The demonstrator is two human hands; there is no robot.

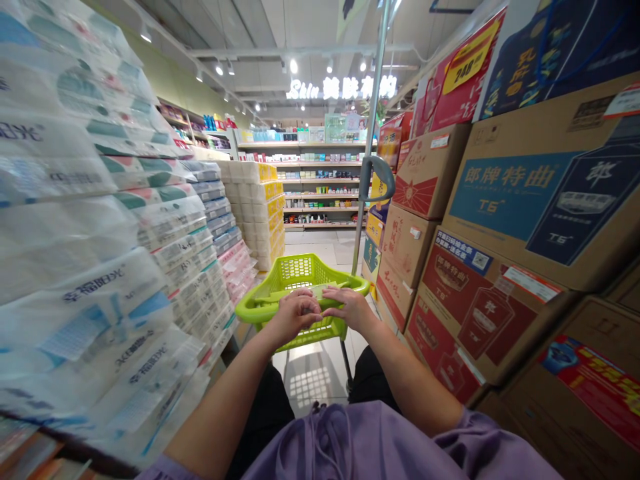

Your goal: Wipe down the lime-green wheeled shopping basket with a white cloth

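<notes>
A lime-green shopping cart (pixel 295 269) with a perforated basket stands right in front of me. Its near rim forms the handle (pixel 257 312). My left hand (pixel 299 311) is at the middle of this handle, fingers curled and closed, the palm side turned toward the right. Close beside it, my right hand (pixel 350 308) is bent over the handle, with its thumb on the near side and fingertips close to the left hand. The fingertips of both hands almost meet. Part of the grip is hidden behind the hands.
Stacked packs of tissue paper (pixel 85 160) line the left side, with yellow-and-white packs (pixel 255 207) beyond. On the right rise piled cartons (pixel 505 193). A metal pole with a grey hook-shaped handle (pixel 383 180) stands beside the cart. Stocked shelves (pixel 323 180) cross the aisle's far end.
</notes>
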